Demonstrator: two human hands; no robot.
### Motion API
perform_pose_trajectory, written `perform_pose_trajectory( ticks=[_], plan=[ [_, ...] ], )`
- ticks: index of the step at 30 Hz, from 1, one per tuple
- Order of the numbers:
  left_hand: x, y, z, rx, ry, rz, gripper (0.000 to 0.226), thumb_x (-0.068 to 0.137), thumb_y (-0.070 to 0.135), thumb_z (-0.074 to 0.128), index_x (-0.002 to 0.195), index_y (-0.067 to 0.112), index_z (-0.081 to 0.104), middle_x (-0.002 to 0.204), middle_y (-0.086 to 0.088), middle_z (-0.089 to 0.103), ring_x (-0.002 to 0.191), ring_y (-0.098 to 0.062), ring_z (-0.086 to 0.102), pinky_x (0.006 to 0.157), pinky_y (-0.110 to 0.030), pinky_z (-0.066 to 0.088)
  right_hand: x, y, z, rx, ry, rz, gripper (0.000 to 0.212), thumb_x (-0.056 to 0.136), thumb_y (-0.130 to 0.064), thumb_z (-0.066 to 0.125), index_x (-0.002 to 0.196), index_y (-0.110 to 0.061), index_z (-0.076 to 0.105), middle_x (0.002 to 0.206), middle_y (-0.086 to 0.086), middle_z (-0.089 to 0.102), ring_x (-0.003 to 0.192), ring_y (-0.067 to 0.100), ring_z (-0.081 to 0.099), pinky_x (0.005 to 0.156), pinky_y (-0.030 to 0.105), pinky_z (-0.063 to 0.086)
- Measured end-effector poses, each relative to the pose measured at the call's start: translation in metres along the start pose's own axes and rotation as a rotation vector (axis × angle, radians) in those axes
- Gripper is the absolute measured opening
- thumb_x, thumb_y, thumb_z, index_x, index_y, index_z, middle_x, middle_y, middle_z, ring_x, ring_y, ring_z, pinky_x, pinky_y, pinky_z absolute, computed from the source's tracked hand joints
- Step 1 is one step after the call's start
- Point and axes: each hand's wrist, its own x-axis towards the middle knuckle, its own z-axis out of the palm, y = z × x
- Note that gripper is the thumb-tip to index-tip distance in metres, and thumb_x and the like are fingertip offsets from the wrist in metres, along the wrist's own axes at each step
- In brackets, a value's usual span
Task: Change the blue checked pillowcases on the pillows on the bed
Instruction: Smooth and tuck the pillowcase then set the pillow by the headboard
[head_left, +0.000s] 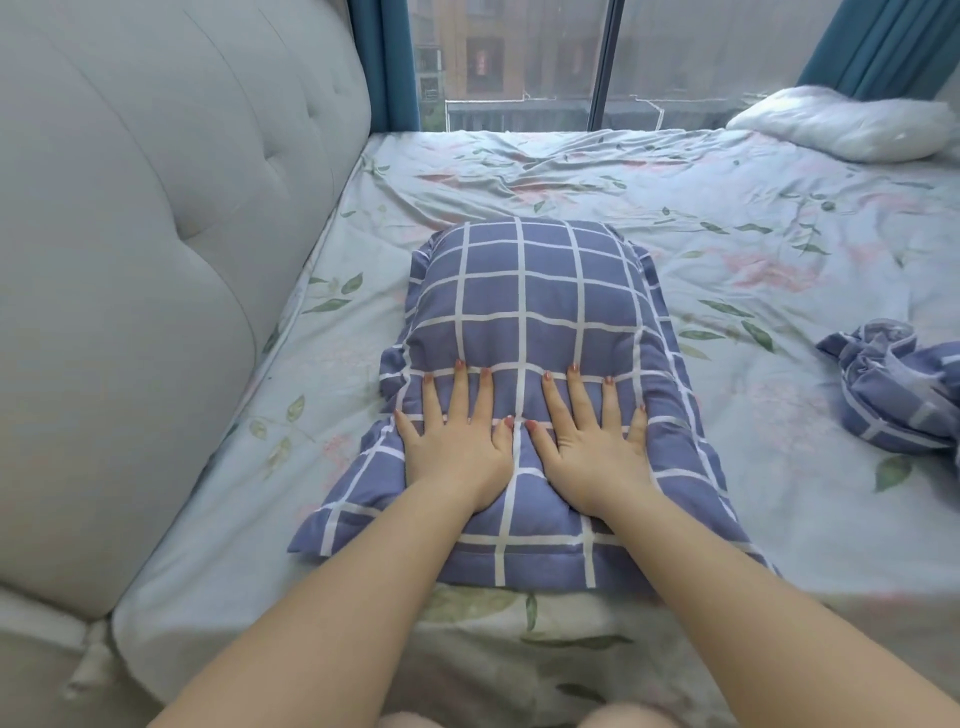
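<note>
Both hands are laid flat on the cased pillow (530, 301): the left hand (457, 447) and the right hand (592, 447) are spread side by side, fingers straight and splayed, palms pressed into its near half, and nothing is gripped by either. In the single head view, the cased pillow is seen lying lengthwise away from the person on the floral sheet (727, 249), close to the padded headboard (156, 260) on the left; its near half is flattened under the palms while its far half is puffed up. The step is judged to be a smoothing or settling of the filling inside the blue checked case, though whether this case is the one to be taken off cannot be told. To do it well, pressure should be shared evenly between the palms and swept outward toward the flanged edges, so that the filling is driven into the corners and the white grid lines are left straight; the flange should not be folded under. Counted, two hands are seen, one cased pillow, one crumpled pillowcase (898, 395) of the same blue check lying well apart on the right, and one bare pillow (841, 122), white, at the far right corner near the window (519, 62). Two teal curtains (387, 62) are seen, one at each side of the glass.
</note>
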Motion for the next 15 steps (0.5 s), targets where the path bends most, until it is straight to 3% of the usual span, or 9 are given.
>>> perform_pose_trajectory(
  ticks=[15],
  plan=[
    [0.05, 0.001, 0.011, -0.011, 0.033, -0.045, 0.062, 0.101, 0.051, 0.01, 0.153, 0.033, -0.018, 0.162, 0.008, -0.023, 0.149, -0.032, -0.016, 0.112, -0.07, -0.003, 0.046, -0.002, 0.016, 0.004, 0.078, 0.009, 0.061, 0.098, -0.061, 0.01, 0.151, -0.043, -0.015, 0.158, -0.012, -0.03, 0.146, 0.03, -0.026, 0.113, 0.062, -0.014]
  ],
)
